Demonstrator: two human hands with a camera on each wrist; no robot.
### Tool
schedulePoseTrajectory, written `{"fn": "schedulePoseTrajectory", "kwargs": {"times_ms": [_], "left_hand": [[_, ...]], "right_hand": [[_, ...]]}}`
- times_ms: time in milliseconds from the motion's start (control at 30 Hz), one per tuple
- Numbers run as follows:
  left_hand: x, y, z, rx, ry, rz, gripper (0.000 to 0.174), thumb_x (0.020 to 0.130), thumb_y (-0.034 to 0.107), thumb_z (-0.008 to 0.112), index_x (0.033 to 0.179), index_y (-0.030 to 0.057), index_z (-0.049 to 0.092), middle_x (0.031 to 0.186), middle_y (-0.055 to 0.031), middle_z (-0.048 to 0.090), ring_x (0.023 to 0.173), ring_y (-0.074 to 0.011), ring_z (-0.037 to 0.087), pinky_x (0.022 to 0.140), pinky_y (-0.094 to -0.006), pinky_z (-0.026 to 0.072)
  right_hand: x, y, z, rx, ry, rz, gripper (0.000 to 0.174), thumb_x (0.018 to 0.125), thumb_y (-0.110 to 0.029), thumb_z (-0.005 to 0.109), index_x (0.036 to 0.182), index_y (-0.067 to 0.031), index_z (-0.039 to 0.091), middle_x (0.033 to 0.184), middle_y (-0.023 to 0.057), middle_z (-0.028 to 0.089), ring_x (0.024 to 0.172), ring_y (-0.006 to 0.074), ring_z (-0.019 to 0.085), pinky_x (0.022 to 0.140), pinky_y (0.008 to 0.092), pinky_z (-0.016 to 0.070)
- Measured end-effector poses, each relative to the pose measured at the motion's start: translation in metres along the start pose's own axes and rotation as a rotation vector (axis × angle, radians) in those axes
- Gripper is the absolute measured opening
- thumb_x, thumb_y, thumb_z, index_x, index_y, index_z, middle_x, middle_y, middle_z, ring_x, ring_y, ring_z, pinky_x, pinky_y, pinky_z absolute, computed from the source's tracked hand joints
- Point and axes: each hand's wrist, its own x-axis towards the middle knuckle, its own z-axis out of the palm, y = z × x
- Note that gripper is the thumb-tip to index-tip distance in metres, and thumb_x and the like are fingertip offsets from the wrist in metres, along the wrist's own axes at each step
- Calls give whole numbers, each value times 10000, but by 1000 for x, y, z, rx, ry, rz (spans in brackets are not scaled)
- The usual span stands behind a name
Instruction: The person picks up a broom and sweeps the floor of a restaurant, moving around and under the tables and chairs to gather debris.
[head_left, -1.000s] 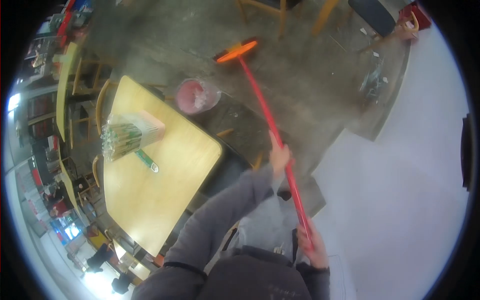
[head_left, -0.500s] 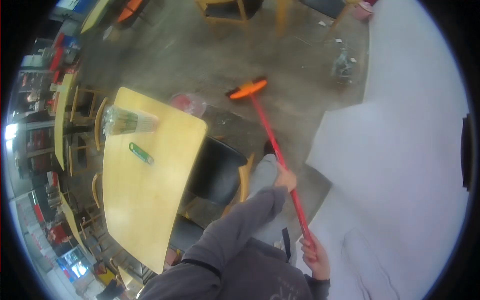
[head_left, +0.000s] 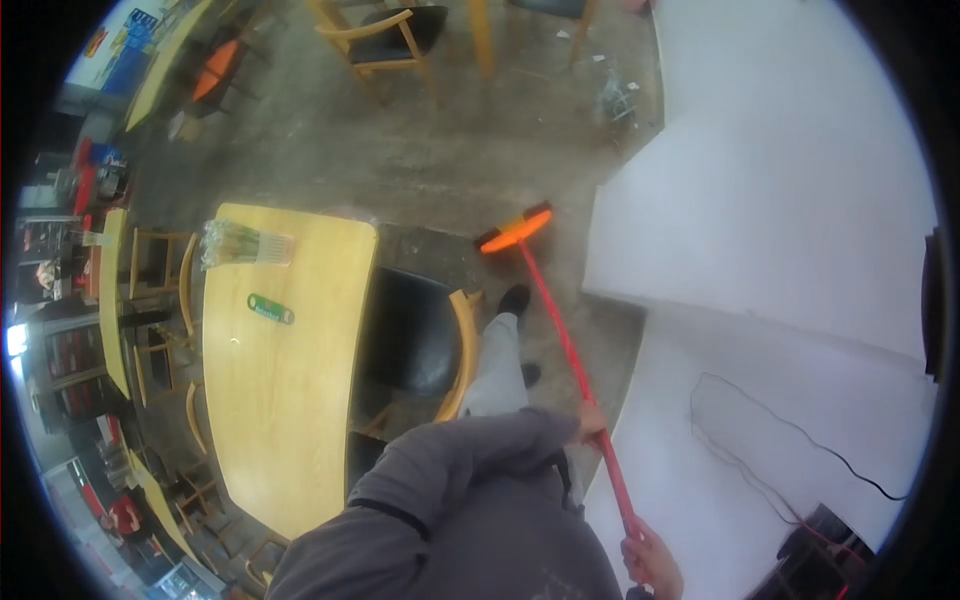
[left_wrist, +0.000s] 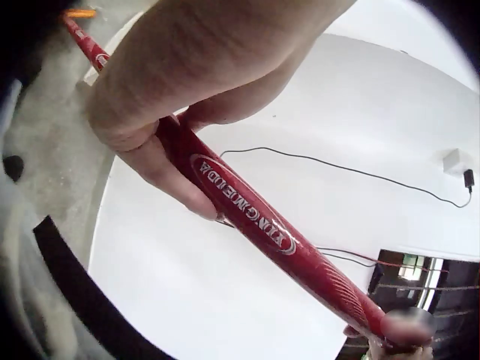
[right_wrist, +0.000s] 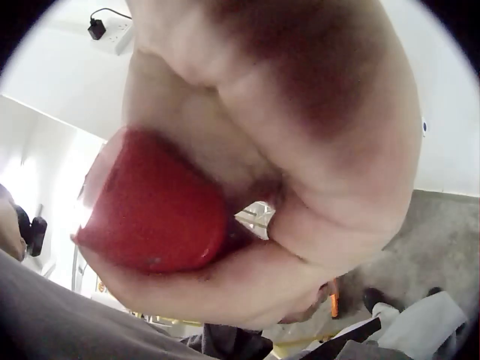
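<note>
A broom with a long red handle point(head_left: 565, 340) slants across the middle of the head view, its orange and dark head point(head_left: 517, 231) down at the floor. My left hand point(head_left: 590, 421) grips the handle partway along, palm over it. Pale lettering runs along the red handle point(left_wrist: 244, 206) in the left wrist view, just beyond the left fingers. My right hand point(head_left: 652, 563) holds the handle's upper end. In the right wrist view its fingers curl around the rounded red handle end point(right_wrist: 165, 206).
On my left stands a light wooden table point(head_left: 285, 400) bearing a bundle in a clear holder point(head_left: 262, 247) and a green bottle opener-like piece point(head_left: 270, 308). A black-seated chair point(head_left: 415, 330) is tucked beside it. White walls point(head_left: 760, 210) bound the right. Litter point(head_left: 617, 98) lies on the floor ahead.
The broom head has come closer to my feet, and both hands sit lower in view. The pink bucket beyond the table is now mostly hidden. My view has swung, bringing a cable at right into sight.
</note>
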Motion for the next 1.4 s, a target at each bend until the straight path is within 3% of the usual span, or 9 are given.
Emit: {"fn": "schedulePoseTrajectory", "kwargs": {"times_ms": [267,400,633,833,1033,1100,1167,1267,1400], "left_hand": [[4,133,-94,255,152,328,606,759,212,586,1173,-73,246,937,-242,587,698,-328,654,520,-400,569],[30,225,-148,590,460,482,635,748,317,578,1224,8,293,985,-250,594,901,-370,619,781,-433,494],[49,306,-220,920,648,287,621,802,354,528,1268,0,322,971,-222,626,887,-363,622,786,-455,480],[60,243,-172,974,782,437,676,805,355,504,1316,-17,265,928,-207,638,848,-370,626,740,-451,492],[54,131,-96,735,775,380,648,797,355,507,1281,-46,349,909,-219,634,863,-389,618,726,-441,501],[73,90,-92,925,539,404,571,795,362,510,1174,-61,455,889,-229,636,837,-386,629,725,-426,514],[63,61,-84,671,239,218,444,803,343,510,934,-71,605,858,-246,639,786,-390,643,735,-428,533],[126,-34,-74,343,-59,72,379,807,287,501,858,-66,628,841,-231,647,768,-379,649,679,-468,538],[112,-107,-22,1229,0,443,318,793,238,513,812,-53,638,830,-236,642,735,-346,653,588,-501,516]], "right_hand": [[96,-76,33,319,-178,-100,348,936,-189,479,1265,-147,373,624,-18,365,393,47,334,308,183,271],[174,-173,65,426,-298,-202,272,944,-223,475,1197,-155,403,647,-39,369,413,31,326,329,174,261],[257,-265,145,455,-351,-250,295,931,-278,504,1191,-172,412,670,-38,394,440,42,339,394,189,300],[247,-218,105,160,-51,-244,316,924,-331,508,1183,-160,443,568,-45,363,396,53,338,351,209,284],[220,-115,25,84,-146,-197,323,944,-383,438,1170,-153,465,540,-39,364,354,53,306,321,215,258],[209,-70,7,70,-163,-174,330,948,-384,428,1184,-155,459,539,-39,363,352,54,304,322,214,258],[191,-20,-5,8,-144,-175,343,950,-382,423,1208,-158,449,540,-38,360,355,55,305,325,212,260],[150,50,-28,64,-150,-107,391,945,-372,439,1273,-160,417,546,-32,376,358,60,322,326,212,265],[85,151,-45,-43,65,-99,395,941,-338,467,1282,-139,453,519,-20,396,337,80,333,312,231,258]]}}
